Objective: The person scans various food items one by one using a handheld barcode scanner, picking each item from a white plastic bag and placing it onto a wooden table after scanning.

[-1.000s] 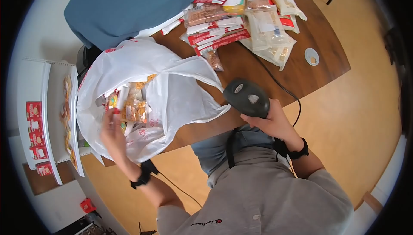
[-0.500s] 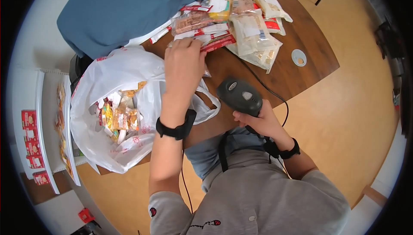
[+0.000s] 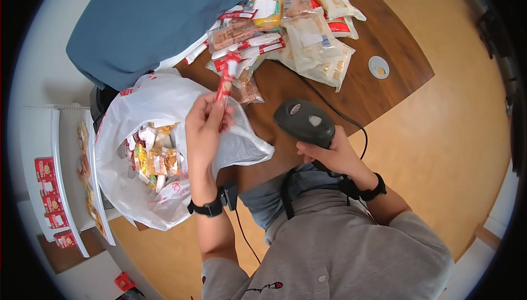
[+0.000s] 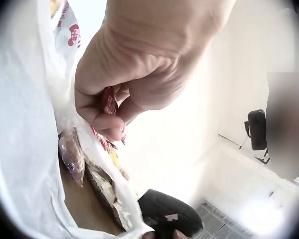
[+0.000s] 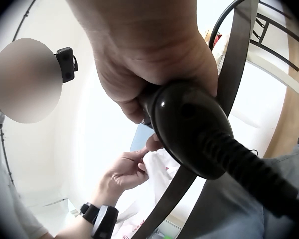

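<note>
My left hand (image 3: 204, 129) pinches a slim red-and-white snack packet (image 3: 227, 78) by its lower end, over the near right side of an open white plastic bag (image 3: 173, 204). The packet's upper end overlaps the pile on the table in the head view. In the left wrist view, most of that packet (image 4: 109, 102) is hidden by the fingers. Several small snack packets (image 3: 156, 160) lie inside the bag. My right hand (image 3: 341, 154) grips a black handheld barcode scanner (image 3: 304, 124) beside the table edge; its ribbed cable (image 5: 239, 162) shows in the right wrist view.
A pile of packaged food (image 3: 307, 33) covers the far part of the brown table (image 3: 406, 72). Behind the bag is a blue cloth (image 3: 148, 22). The scanner's cord (image 3: 329, 99) crosses the tabletop. A shelf with red boxes (image 3: 52, 201) stands at the left.
My left hand went from inside the bag to the pile, then drew back toward me with a red-and-white packet. My right hand keeps holding the barcode scanner in nearly the same place.
</note>
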Tool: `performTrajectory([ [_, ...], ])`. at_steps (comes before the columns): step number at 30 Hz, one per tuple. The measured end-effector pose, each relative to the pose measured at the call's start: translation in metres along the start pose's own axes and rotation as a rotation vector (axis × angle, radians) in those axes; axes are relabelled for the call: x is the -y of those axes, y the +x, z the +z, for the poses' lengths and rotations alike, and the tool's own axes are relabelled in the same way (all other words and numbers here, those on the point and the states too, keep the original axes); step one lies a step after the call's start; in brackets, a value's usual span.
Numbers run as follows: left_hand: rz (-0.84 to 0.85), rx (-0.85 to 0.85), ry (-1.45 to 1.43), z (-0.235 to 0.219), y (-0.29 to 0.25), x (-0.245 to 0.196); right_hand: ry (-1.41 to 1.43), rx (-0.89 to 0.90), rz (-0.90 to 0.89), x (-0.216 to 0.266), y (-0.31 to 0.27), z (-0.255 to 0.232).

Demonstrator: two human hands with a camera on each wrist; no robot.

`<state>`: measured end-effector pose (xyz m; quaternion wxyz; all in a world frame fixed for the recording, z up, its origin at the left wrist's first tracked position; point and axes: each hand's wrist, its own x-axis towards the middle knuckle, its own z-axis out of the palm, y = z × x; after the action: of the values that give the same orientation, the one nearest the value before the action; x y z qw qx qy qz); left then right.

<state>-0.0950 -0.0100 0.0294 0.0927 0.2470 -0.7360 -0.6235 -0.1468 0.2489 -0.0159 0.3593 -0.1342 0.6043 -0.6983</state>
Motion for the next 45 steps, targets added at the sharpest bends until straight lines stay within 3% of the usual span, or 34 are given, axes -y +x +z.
performTrajectory([
  [3, -0.069, 0.010, -0.023, -0.006, -0.029, 0.009, -0.108, 0.046, -0.047, -0.001, -0.001, 0.001],
  [12, -0.062, 0.037, 0.040, -0.006, -0.079, 0.019, -0.367, 0.082, -0.194, 0.013, -0.007, 0.007],
  [16, -0.008, 0.002, 0.134, -0.040, -0.099, 0.011, -0.357, 0.099, -0.152, 0.017, -0.005, 0.014],
  [18, 0.011, -0.319, 0.189, -0.077, -0.107, 0.008, -0.343, 0.089, -0.122, 0.015, -0.004, 0.015],
  [22, 0.088, -0.648, 0.583, -0.184, -0.107, 0.041, -0.291, 0.078, -0.071, 0.009, 0.000, 0.008],
  [23, 0.093, -0.640, 0.580, -0.191, -0.107, 0.039, -0.270, 0.096, -0.062, 0.008, 0.000, 0.008],
  [25, 0.266, -0.975, 1.177, -0.200, -0.104, 0.031, -0.253, 0.089, -0.074, 0.004, 0.002, 0.006],
  [26, 0.273, -0.967, 1.175, -0.191, -0.098, 0.024, -0.235, 0.090, -0.080, 0.002, 0.002, 0.005],
  [28, 0.317, -0.865, 0.694, -0.156, -0.084, 0.014, -0.202, 0.067, -0.048, 0.001, 0.001, 0.006],
  [30, 0.325, -0.697, 0.745, -0.094, -0.065, -0.007, -0.177, 0.055, -0.019, 0.000, 0.003, 0.007],
  [32, 0.522, -0.435, 0.796, -0.041, -0.036, -0.019, -0.122, 0.049, -0.024, 0.001, 0.003, 0.008],
  [35, 0.735, -0.309, 0.767, 0.013, 0.024, -0.019, -0.125, 0.034, -0.020, -0.001, 0.002, 0.006],
  [39, 0.758, -0.276, 0.887, 0.038, 0.075, -0.007, -0.116, 0.010, -0.047, -0.003, 0.000, 0.003],
  [45, 0.629, -0.250, 1.008, 0.036, 0.069, -0.002, -0.036, 0.004, -0.037, -0.003, -0.001, 0.002],
])
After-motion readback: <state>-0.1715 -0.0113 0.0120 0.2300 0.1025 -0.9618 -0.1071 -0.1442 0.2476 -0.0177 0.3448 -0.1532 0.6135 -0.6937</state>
